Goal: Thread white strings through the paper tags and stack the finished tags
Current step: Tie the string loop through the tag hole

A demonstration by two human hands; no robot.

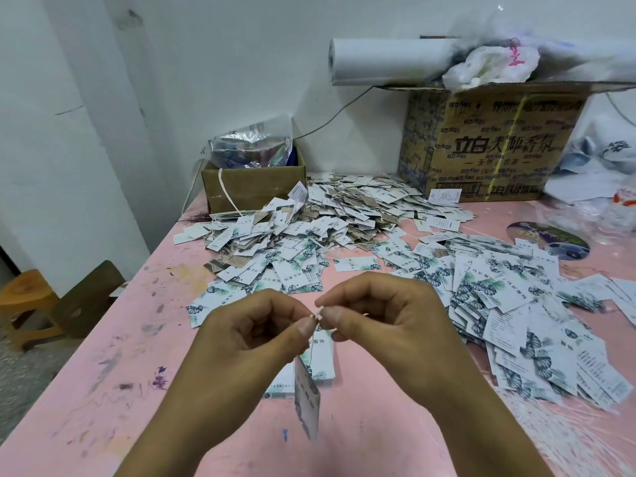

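Above the pink bench the left hand and right hand meet fingertip to fingertip, each pinching the thin white string, so the leaf-printed white paper tag dangles free, likely for knotting, right over a small stack of like tags

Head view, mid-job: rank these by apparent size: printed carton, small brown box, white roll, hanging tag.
1. printed carton
2. small brown box and white roll: too alike to rank
3. hanging tag, smallest despite being nearest the camera
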